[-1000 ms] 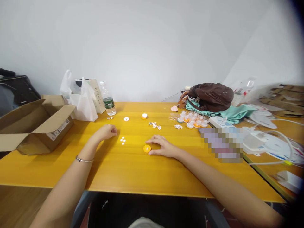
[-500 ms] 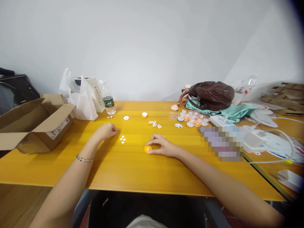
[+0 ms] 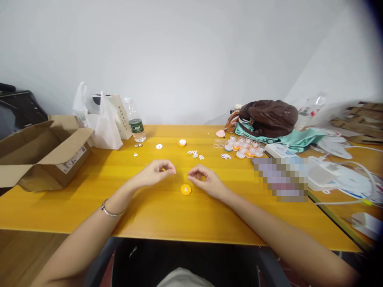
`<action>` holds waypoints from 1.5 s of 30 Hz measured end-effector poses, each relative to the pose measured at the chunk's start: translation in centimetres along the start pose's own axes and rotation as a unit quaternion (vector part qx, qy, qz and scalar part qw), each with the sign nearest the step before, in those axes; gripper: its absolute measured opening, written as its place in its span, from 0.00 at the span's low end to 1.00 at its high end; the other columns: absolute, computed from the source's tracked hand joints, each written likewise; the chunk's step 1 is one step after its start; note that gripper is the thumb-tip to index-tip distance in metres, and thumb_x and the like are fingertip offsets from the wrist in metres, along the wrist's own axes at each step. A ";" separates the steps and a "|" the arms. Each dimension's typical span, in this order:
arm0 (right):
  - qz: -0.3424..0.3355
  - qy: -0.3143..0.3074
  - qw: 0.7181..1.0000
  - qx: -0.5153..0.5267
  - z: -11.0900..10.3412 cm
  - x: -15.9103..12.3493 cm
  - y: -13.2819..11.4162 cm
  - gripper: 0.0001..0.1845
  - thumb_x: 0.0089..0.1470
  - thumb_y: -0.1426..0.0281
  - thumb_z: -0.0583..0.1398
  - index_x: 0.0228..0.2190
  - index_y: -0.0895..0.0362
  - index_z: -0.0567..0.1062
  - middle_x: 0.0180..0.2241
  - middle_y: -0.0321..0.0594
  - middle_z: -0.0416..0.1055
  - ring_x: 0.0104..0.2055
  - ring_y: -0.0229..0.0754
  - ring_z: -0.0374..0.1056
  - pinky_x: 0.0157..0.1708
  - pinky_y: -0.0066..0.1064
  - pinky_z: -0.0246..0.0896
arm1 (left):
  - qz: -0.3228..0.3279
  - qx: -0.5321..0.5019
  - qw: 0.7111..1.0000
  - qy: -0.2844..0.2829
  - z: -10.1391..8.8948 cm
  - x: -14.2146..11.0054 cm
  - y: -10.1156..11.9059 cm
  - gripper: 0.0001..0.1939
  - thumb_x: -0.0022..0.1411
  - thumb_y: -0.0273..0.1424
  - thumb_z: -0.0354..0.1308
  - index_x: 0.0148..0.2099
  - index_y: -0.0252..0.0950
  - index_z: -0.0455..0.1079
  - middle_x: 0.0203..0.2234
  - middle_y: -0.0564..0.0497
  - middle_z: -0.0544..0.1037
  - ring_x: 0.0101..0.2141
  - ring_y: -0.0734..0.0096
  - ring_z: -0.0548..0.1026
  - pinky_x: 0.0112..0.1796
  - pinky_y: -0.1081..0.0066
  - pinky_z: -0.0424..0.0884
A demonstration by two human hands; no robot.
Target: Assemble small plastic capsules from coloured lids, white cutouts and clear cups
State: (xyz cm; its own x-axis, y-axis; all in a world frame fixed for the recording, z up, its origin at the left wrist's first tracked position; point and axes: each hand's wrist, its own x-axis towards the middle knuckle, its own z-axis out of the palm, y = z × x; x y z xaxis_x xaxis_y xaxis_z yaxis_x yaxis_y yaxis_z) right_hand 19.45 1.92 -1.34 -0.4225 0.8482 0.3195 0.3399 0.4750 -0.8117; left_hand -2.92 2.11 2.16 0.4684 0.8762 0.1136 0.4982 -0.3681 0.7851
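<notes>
My left hand (image 3: 159,171) hovers over the table left of centre. Thumb and fingers are pinched together at the tips, and whatever may be between them is too small to make out. Facing it, my right hand (image 3: 207,182) has curved fingers with a slight gap at the thumb and holds nothing visible. Below and between the hands, an orange scalloped disc (image 3: 186,189) with a small whitish centre lies flat on the table, touched by neither. The small white discs seen earlier are hidden behind my left hand. A little white piece (image 3: 135,154) lies beyond my left forearm.
Farther back lie a white ring (image 3: 159,146), an orange-and-white round part (image 3: 182,142) and white cut-out pieces (image 3: 195,154). Several clear-topped caps (image 3: 241,147) stand right, near a brown bag (image 3: 269,118). A cardboard box (image 3: 44,159) and a water bottle (image 3: 137,125) are left.
My right hand has let go of the orange disc and risen slightly off it. My left hand has moved right, toward my right hand, now covering the spot of the small white discs.
</notes>
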 end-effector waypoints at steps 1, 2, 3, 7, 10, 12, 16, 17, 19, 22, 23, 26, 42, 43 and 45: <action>0.007 -0.007 1.000 0.008 0.3 -0.2 -0.3 0.09 0.47 0.65 0.59 0.29 0.58 0.71 0.28 0.37 0.68 0.29 0.34 0.62 0.32 0.28 0.58 | 0.008 -0.022 1.000 -0.015 0.7 -0.1 0.4 0.12 0.56 0.37 0.52 0.33 0.32 0.67 0.27 0.51 0.72 0.27 0.77 0.67 0.29 0.76 0.63; 0.015 -0.016 1.000 0.017 0.6 -0.4 -0.6 0.09 0.47 0.65 0.59 0.28 0.59 0.71 0.26 0.36 0.68 0.28 0.34 0.61 0.31 0.27 0.58 | 0.013 -0.035 0.999 -0.028 1.4 -0.1 0.7 0.11 0.56 0.36 0.52 0.33 0.32 0.67 0.26 0.51 0.72 0.26 0.78 0.67 0.29 0.77 0.62; 0.024 -0.025 0.999 0.028 0.8 -0.6 -0.8 0.09 0.47 0.64 0.59 0.28 0.59 0.71 0.25 0.36 0.67 0.26 0.33 0.61 0.29 0.26 0.57 | 0.016 -0.043 0.998 -0.037 1.9 -0.2 0.9 0.11 0.56 0.36 0.51 0.33 0.32 0.67 0.26 0.52 0.71 0.26 0.78 0.66 0.29 0.77 0.62; 0.061 -0.049 0.995 0.065 1.3 -1.0 -1.1 0.11 0.46 0.63 0.59 0.27 0.59 0.72 0.23 0.34 0.67 0.24 0.32 0.59 0.25 0.24 0.55 | 0.013 -0.053 0.996 -0.068 2.9 -0.4 1.4 0.11 0.58 0.36 0.50 0.33 0.32 0.66 0.26 0.52 0.70 0.26 0.78 0.65 0.28 0.77 0.61; 0.079 -0.049 0.993 0.077 1.3 -1.0 -1.1 0.10 0.45 0.64 0.59 0.26 0.59 0.72 0.21 0.34 0.66 0.22 0.31 0.57 0.24 0.24 0.54 | 0.009 -0.038 0.997 -0.068 3.2 -0.4 1.5 0.11 0.58 0.37 0.49 0.33 0.33 0.65 0.25 0.53 0.69 0.25 0.79 0.64 0.28 0.77 0.60; 0.086 -0.046 0.992 0.081 1.3 -1.0 -1.1 0.10 0.45 0.64 0.59 0.26 0.59 0.71 0.21 0.33 0.66 0.21 0.30 0.56 0.23 0.23 0.53 | 0.009 -0.019 0.998 -0.060 3.3 -0.4 1.4 0.11 0.58 0.37 0.49 0.33 0.33 0.65 0.25 0.54 0.69 0.25 0.79 0.63 0.26 0.78 0.59; 0.100 -0.046 0.990 0.093 1.3 -1.0 -1.1 0.10 0.44 0.64 0.60 0.25 0.60 0.71 0.21 0.33 0.66 0.21 0.29 0.55 0.21 0.22 0.52 | 0.010 0.007 0.998 -0.059 3.5 -0.5 1.2 0.11 0.58 0.37 0.49 0.33 0.33 0.65 0.25 0.54 0.69 0.23 0.80 0.62 0.24 0.78 0.58; 0.104 -0.048 0.988 0.099 1.4 -1.0 -1.1 0.11 0.44 0.64 0.60 0.24 0.60 0.71 0.21 0.33 0.66 0.21 0.29 0.55 0.20 0.22 0.51 | 0.012 0.013 0.998 -0.058 3.5 -0.5 1.2 0.11 0.58 0.36 0.49 0.33 0.33 0.65 0.25 0.54 0.70 0.23 0.80 0.62 0.25 0.78 0.58; 0.114 -0.059 0.985 0.114 1.4 -1.0 -0.9 0.12 0.44 0.63 0.60 0.24 0.60 0.70 0.20 0.33 0.65 0.20 0.28 0.55 0.19 0.21 0.50 | 0.018 0.023 0.998 -0.056 3.6 -0.5 1.1 0.10 0.57 0.35 0.50 0.33 0.33 0.66 0.26 0.53 0.71 0.24 0.79 0.64 0.26 0.78 0.59; 0.129 -0.083 0.980 0.125 1.6 -1.1 -0.6 0.11 0.44 0.63 0.59 0.24 0.60 0.70 0.19 0.33 0.65 0.19 0.28 0.55 0.19 0.21 0.50 | 0.020 0.027 0.998 -0.057 3.6 -0.6 1.0 0.08 0.55 0.32 0.52 0.32 0.33 0.67 0.27 0.52 0.72 0.27 0.78 0.66 0.29 0.77 0.61; 0.131 -0.091 0.979 0.125 1.7 -1.1 -0.5 0.11 0.44 0.64 0.59 0.24 0.60 0.70 0.20 0.33 0.65 0.19 0.28 0.55 0.20 0.21 0.51 | 0.019 0.028 0.998 -0.057 3.7 -0.6 1.0 0.07 0.55 0.31 0.52 0.32 0.33 0.68 0.27 0.52 0.73 0.27 0.77 0.67 0.29 0.77 0.62; 0.123 -0.109 0.980 0.113 1.6 -1.1 -0.2 0.10 0.46 0.64 0.58 0.25 0.60 0.71 0.20 0.33 0.66 0.20 0.29 0.57 0.20 0.21 0.52 | 0.019 0.039 0.997 -0.056 3.8 -0.5 0.9 0.06 0.54 0.29 0.52 0.32 0.32 0.69 0.27 0.51 0.74 0.27 0.77 0.68 0.30 0.77 0.62; -0.052 -0.163 0.978 -0.118 0.4 -1.2 0.5 0.13 0.44 0.65 0.62 0.33 0.56 0.70 0.30 0.37 0.64 0.34 0.37 0.61 0.35 0.27 0.58 | 0.025 0.057 0.995 -0.081 4.8 -0.3 -0.5 0.07 0.54 0.27 0.50 0.31 0.33 0.69 0.23 0.52 0.74 0.22 0.78 0.67 0.24 0.79 0.60; -0.055 -0.168 0.977 -0.116 0.5 -1.2 0.4 0.13 0.44 0.65 0.62 0.33 0.56 0.70 0.30 0.37 0.64 0.34 0.37 0.61 0.35 0.27 0.58 | 0.025 0.052 0.994 -0.090 4.8 -0.3 -0.5 0.07 0.53 0.27 0.50 0.31 0.33 0.69 0.23 0.53 0.74 0.22 0.79 0.66 0.24 0.79 0.60; -0.059 -0.175 0.976 -0.114 0.5 -1.2 0.2 0.12 0.44 0.65 0.62 0.32 0.57 0.70 0.30 0.37 0.64 0.34 0.37 0.61 0.35 0.27 0.58 | 0.024 0.041 0.993 -0.109 4.8 -0.5 -0.4 0.07 0.53 0.26 0.50 0.31 0.33 0.69 0.24 0.52 0.74 0.22 0.79 0.67 0.24 0.79 0.60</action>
State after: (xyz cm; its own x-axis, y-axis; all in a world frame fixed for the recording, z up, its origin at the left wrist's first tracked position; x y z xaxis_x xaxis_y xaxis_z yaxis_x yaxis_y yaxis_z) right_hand 19.65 0.86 -2.15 -0.7170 0.6721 0.1850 0.4329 0.6373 -0.6375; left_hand 0.17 0.34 -1.09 0.6358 0.7718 0.0086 0.5245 -0.4402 0.7288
